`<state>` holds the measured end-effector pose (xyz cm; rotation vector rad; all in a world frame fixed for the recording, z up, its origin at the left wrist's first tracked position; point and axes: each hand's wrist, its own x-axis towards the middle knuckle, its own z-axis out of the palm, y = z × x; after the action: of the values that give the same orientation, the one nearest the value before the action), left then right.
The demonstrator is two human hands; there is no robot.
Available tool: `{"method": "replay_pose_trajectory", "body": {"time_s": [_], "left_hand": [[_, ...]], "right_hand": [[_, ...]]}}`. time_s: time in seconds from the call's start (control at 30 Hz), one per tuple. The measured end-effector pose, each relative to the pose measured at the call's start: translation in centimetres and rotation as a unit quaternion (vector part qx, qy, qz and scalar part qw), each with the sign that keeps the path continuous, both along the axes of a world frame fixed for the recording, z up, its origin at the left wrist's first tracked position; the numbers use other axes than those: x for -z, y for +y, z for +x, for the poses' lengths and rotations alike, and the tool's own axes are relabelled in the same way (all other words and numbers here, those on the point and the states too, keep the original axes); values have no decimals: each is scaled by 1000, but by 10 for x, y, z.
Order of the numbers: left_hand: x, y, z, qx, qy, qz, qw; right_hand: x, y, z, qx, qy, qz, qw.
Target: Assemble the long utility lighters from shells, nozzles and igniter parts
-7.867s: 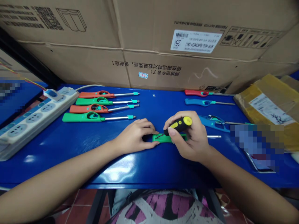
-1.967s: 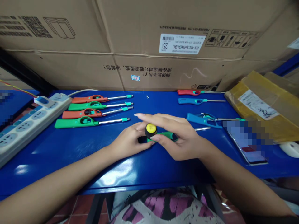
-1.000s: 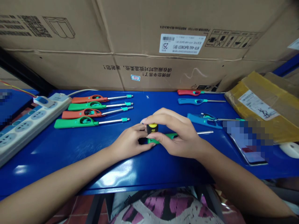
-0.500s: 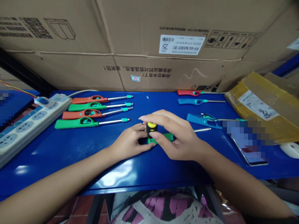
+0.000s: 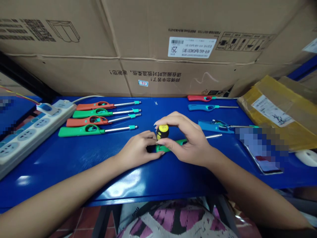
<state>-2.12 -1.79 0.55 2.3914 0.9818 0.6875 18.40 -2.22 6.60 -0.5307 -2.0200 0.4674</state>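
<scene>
A green long-nozzle lighter [image 5: 173,145] lies on the blue table [image 5: 99,158] in front of me, its metal tube pointing right. My left hand [image 5: 138,150] is closed on the lighter's left end and presses it to the table. My right hand [image 5: 187,137] pinches a short black screwdriver with a yellow cap [image 5: 162,131], held nearly upright with its tip down on the lighter's handle. The tip itself is hidden by my fingers.
Several orange and green lighters [image 5: 99,117] lie in a row at left beside a white power strip [image 5: 29,132]. Red and blue lighters [image 5: 210,102] lie at right, one blue one opened [image 5: 218,125]. Cardboard boxes [image 5: 158,46] stand behind; a yellow parcel [image 5: 277,109] at right.
My right hand's fingers have shifted round the screwdriver handle between frames, turning it in place on the green lighter. My left hand has stayed put.
</scene>
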Motion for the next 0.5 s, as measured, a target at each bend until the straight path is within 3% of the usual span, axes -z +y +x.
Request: {"method": "replay_pose_trajectory", "body": {"time_s": [0.2, 0.5], "left_hand": [[-2, -1, 0, 0, -12, -17, 1000], [-2, -1, 1, 9, -11, -42, 999]], "right_hand": [[-7, -5, 4, -72, -33, -36, 996], [0, -4, -3, -78, 23, -6, 997]]}}
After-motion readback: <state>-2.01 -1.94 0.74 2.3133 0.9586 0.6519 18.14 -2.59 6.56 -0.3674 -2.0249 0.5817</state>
